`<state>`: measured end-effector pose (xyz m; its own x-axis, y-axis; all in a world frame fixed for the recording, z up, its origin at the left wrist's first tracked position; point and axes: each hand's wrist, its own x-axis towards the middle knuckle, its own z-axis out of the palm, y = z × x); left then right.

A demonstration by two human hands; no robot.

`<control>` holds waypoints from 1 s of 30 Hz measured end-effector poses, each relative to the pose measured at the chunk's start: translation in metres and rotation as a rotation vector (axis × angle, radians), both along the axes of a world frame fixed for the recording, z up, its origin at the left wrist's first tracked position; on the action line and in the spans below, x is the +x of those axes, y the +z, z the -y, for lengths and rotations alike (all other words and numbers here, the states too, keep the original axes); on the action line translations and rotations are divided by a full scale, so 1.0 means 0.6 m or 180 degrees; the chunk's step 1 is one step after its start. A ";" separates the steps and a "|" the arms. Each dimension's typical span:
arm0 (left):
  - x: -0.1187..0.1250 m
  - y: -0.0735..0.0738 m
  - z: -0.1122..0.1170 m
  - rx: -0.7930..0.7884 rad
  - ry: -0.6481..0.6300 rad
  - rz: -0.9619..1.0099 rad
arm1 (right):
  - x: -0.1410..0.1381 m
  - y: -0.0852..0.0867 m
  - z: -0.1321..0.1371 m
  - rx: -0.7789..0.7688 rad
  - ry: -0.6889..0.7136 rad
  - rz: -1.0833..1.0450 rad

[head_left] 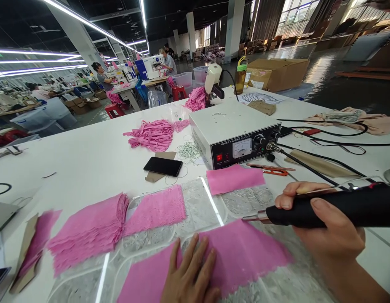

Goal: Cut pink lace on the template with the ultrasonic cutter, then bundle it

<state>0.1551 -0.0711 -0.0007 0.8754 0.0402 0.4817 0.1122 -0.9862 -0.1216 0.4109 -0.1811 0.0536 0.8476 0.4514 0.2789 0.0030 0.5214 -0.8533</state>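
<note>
Farthest to the left of both hands, a folded piece of cardboard (16, 280) with pink fabric (40, 237) in it lies on the white tabletop (87, 162). Nearer the left hand, though still to its left, sits a stack of pink cloth (87, 227), a small pink piece (160, 208) just beside it. Ahead of that hand are a bundle of pink strips (153, 134), a dark phone (163, 167) and pale rubber bands (189, 151). The left hand (190, 273) is spread flat on pink cloth (245, 256); whether the cloth showing on either side of it is one piece is hidden. Ahead and between the hands stands a metal box (236, 126), another pink piece (234, 179) before it. The right hand (332, 223) wraps around a black-handled tool (372, 204), its tip at the cloth's top corner; contact is unclear. Beyond that hand lies an orange cutter (273, 171).
</note>
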 end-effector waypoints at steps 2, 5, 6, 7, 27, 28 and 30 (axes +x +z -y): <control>-0.001 -0.001 0.000 -0.0025 0.0011 -0.0041 | 0.000 0.000 -0.001 -0.0012 -0.0077 0.0064; -0.001 -0.003 0.000 -0.0060 -0.0002 -0.0056 | 0.002 0.000 0.000 -0.0067 -0.0133 0.0198; -0.001 -0.003 0.001 -0.0074 0.0000 -0.0054 | 0.002 0.001 0.000 -0.0093 -0.0132 0.0229; -0.001 -0.003 0.001 -0.0086 0.0009 -0.0058 | 0.003 0.002 0.000 -0.0123 -0.0129 0.0241; -0.008 -0.012 0.016 -0.0088 0.0096 -0.0187 | -0.028 -0.008 -0.014 0.0040 0.0138 0.0136; -0.008 -0.013 0.017 -0.0101 0.0104 -0.0191 | -0.028 -0.007 -0.014 0.0012 0.0135 0.0156; -0.009 -0.014 0.018 -0.0135 0.0125 -0.0196 | -0.028 -0.006 -0.014 -0.0056 0.0134 0.0163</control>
